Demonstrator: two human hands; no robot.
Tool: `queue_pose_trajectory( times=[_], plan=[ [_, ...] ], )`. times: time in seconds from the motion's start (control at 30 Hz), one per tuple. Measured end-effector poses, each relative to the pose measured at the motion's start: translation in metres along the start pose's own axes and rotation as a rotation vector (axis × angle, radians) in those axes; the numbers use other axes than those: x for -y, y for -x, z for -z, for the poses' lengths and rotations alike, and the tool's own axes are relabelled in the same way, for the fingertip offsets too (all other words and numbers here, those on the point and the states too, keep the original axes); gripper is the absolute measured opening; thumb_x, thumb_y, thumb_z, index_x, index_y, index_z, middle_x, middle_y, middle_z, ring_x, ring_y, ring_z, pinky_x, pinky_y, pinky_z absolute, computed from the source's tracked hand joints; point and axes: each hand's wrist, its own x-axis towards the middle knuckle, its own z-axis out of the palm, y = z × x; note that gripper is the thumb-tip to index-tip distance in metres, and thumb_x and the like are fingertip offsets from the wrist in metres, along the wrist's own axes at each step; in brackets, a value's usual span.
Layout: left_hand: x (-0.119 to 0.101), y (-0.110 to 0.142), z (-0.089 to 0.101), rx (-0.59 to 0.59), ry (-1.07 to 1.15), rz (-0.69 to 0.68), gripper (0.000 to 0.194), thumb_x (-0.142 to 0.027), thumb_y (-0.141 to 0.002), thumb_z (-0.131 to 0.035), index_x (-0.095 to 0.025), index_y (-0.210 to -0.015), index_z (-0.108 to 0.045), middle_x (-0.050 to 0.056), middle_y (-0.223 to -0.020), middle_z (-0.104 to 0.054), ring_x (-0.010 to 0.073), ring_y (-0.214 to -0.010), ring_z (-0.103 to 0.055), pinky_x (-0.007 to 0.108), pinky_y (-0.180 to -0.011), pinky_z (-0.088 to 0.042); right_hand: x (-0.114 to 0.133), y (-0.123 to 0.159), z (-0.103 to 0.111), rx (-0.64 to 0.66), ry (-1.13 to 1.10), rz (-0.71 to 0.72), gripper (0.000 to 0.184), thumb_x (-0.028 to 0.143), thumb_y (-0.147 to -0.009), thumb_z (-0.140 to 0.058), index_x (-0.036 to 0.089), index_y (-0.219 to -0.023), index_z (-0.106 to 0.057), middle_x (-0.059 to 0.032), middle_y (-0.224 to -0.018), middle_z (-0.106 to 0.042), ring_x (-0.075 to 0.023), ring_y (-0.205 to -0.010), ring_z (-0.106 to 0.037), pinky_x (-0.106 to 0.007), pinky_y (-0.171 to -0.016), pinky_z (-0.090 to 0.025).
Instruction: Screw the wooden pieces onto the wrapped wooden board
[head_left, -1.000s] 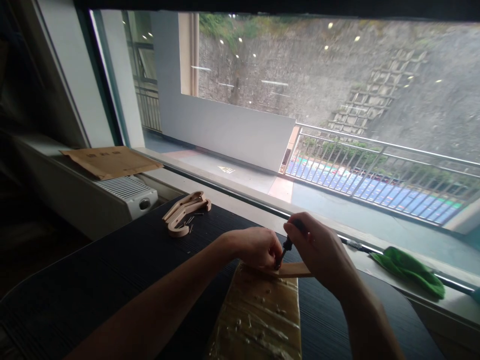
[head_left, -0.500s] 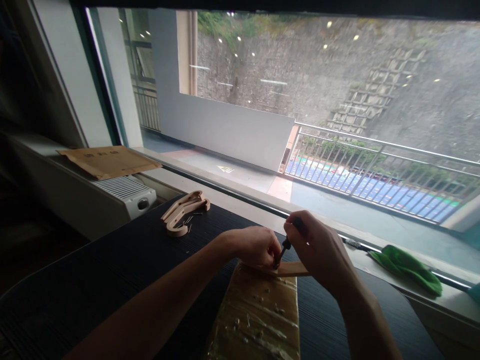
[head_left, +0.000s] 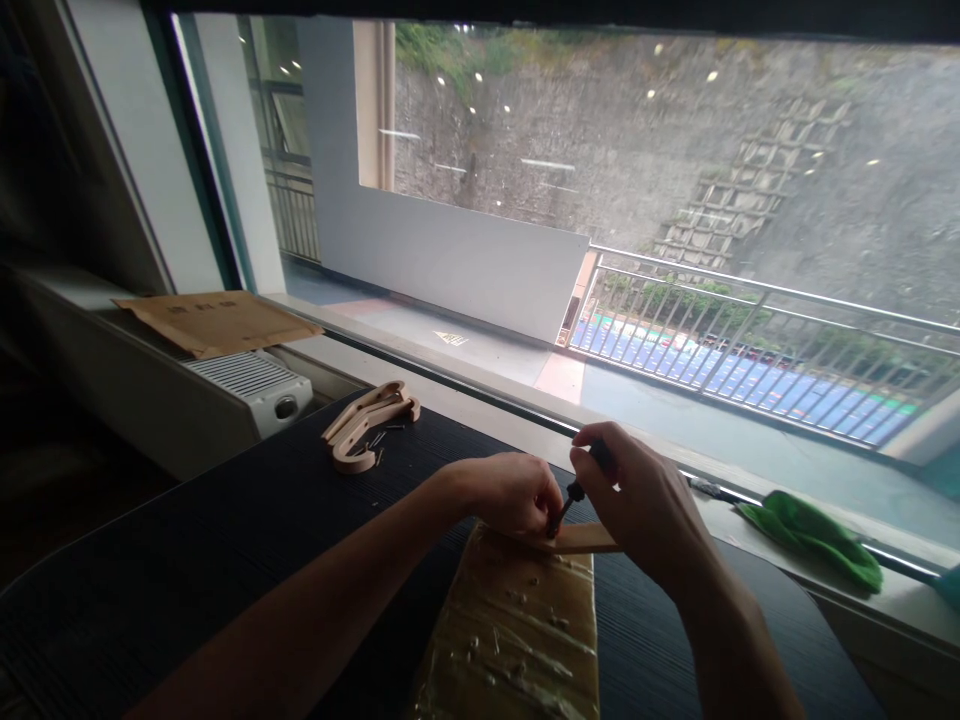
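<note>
My right hand [head_left: 637, 500] is wrapped round the black handle of a screwdriver [head_left: 575, 493], which slants down to the left. Its tip meets a light wooden strip [head_left: 589, 540] lying across the far end of a block wrapped in clear film [head_left: 525, 630]. Close against that tip, the fingers of my left hand [head_left: 517, 495] are pinched together on the strip. What they pinch is hidden. Small bits and marks dot the top of the wrapped block.
Curved wooden pieces with holes [head_left: 371, 425] lie on the dark table [head_left: 247, 540], with several screws [head_left: 379, 438] beside them. A brown paper envelope [head_left: 225, 322] rests on a white radiator [head_left: 277, 395]. On the windowsill lies a green cloth [head_left: 814, 540].
My right hand and the screwdriver handle have shifted slightly, with the fingers turned a little around the handle. My left hand and the wooden strip stay in place.
</note>
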Motion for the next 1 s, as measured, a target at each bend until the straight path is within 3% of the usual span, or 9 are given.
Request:
queue_pose_trajectory(
  times=[0.2,0.37,0.53,0.83,1.0],
  plan=[
    [0.0007,-0.0002,-0.0013,0.000,-0.015,0.018,0.017,-0.014,-0.071,-0.060,-0.017,-0.081,-0.075,0.000,-0.076,-0.068,0.0104,-0.066,-0.056,0.017,-0.059,-0.041,-0.0048,-0.0008,-0.0055,0.029,0.030,-0.045,0.025,0.043,-0.089,-0.042,0.022,-0.078,-0.050,0.0009,-0.061,-0.059,-0.0133,-0.052,-0.050,-0.024,-0.050,-0.028],
    [-0.0001,0.0000,-0.0009,0.004,-0.001,0.033,0.016,-0.014,-0.072,-0.061,-0.017,-0.080,-0.075,-0.001,-0.076,-0.067,0.0102,-0.066,-0.056,0.018,-0.060,-0.041,-0.0053,-0.0009,-0.0055,0.044,0.055,-0.105,0.026,0.047,-0.089,-0.042,0.023,-0.081,-0.048,0.0020,-0.060,-0.059,-0.0148,-0.052,-0.051,-0.025,-0.051,-0.027],
    [0.0016,-0.0001,-0.0015,-0.008,0.010,-0.001,0.019,-0.011,-0.071,-0.059,-0.017,-0.081,-0.074,-0.001,-0.078,-0.069,0.0098,-0.066,-0.057,0.017,-0.061,-0.042,-0.0006,0.0011,-0.0008,0.071,-0.007,-0.023,0.020,0.038,-0.089,-0.042,0.023,-0.097,-0.053,-0.0013,-0.075,-0.063,-0.0157,-0.062,-0.055,-0.025,-0.056,-0.034],
    [0.0025,-0.0010,-0.0016,0.001,0.000,0.003,0.018,-0.013,-0.071,-0.060,-0.017,-0.081,-0.074,0.000,-0.075,-0.068,0.0106,-0.067,-0.057,0.017,-0.057,-0.041,-0.0037,-0.0005,-0.0051,0.066,0.019,-0.102,0.026,0.047,-0.089,-0.041,0.023,-0.087,-0.051,0.0016,-0.061,-0.058,-0.0153,-0.053,-0.052,-0.025,-0.052,-0.030],
    [0.0012,-0.0003,0.0000,0.006,0.006,-0.001,0.018,-0.014,-0.071,-0.059,-0.016,-0.081,-0.074,0.000,-0.079,-0.068,0.0106,-0.067,-0.058,0.018,-0.060,-0.042,-0.0038,0.0024,0.0004,0.066,-0.046,-0.042,0.023,0.042,-0.087,-0.048,0.025,-0.102,-0.054,0.0010,-0.071,-0.060,-0.0149,-0.061,-0.053,-0.026,-0.056,-0.034]
  ],
)
